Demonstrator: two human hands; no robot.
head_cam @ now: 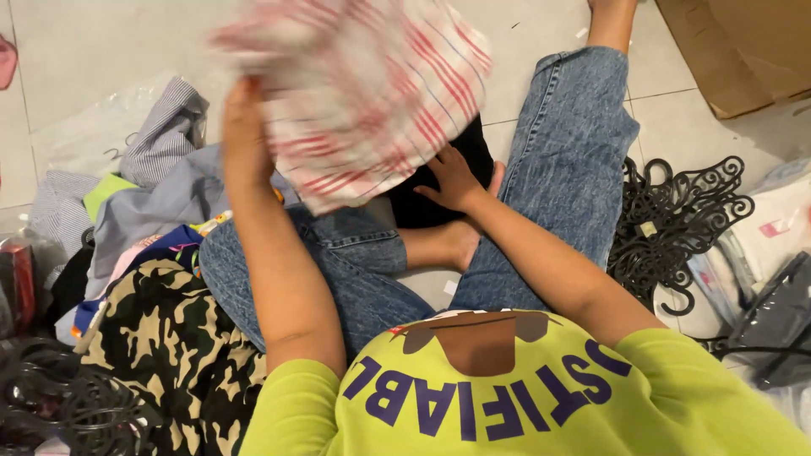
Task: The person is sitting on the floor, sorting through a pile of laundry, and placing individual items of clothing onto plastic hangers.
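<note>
One striped cloth [363, 93], two hands [245, 135]

Left hand [243, 127]: arm raised, forearm upright, fingers closed in a grip, blurred. Right hand [452, 179]: arm stretched forward and low, palm down, fingers spread. Legs crossed, seated, one bare foot showing

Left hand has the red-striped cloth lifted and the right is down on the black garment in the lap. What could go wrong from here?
1. The left hand grips the striped cloth only at one edge; it is blurred with motion and could slip free.
2. The cloth hangs over the right hand and the black garment, partly hiding them.
</note>
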